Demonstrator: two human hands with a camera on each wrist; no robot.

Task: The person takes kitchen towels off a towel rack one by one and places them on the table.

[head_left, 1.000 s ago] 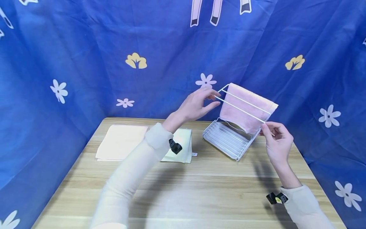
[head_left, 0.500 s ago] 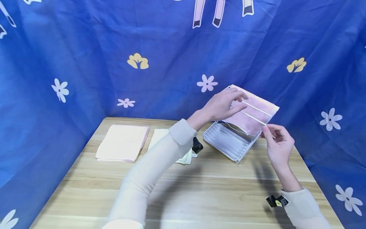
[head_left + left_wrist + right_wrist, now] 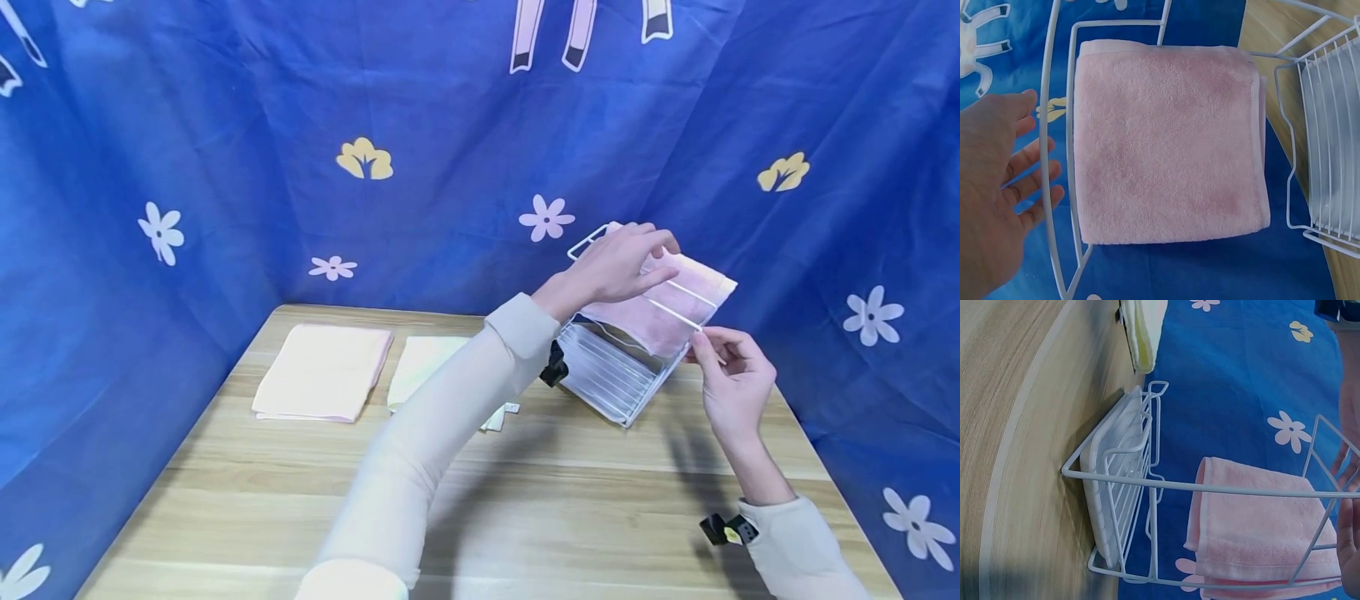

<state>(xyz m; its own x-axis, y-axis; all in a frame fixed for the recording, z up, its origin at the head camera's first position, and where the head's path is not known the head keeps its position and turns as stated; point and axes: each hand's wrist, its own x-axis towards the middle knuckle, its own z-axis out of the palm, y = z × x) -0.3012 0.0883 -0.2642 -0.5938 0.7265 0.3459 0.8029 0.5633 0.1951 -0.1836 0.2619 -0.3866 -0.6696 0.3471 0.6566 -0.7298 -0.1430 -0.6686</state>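
A white wire rack (image 3: 674, 315) stands at the back right of the table, with a pink towel (image 3: 1169, 147) folded over its rear upper bar. My right hand (image 3: 735, 379) pinches the right end of the rack's front upper bar between thumb and fingers. My left hand (image 3: 626, 262) hovers over the front bars, fingers loosely bent and holding nothing. In the left wrist view its fingertips lie right by the front bar, apart from the towel. At the rack's foot sits a pale tray (image 3: 1094, 462) in the wire base. The left forearm hides part of the rack.
A folded pale pink towel (image 3: 322, 372) lies at the table's back left. Beside it is a folded pale green towel (image 3: 427, 362), partly behind the left sleeve. A blue patterned curtain (image 3: 450, 100) hangs behind the wooden table (image 3: 600, 517).
My left hand has moved right along the rack's upper bars, from their left end to in front of the hanging pink towel. The right hand keeps its hold; the rack has hardly moved.
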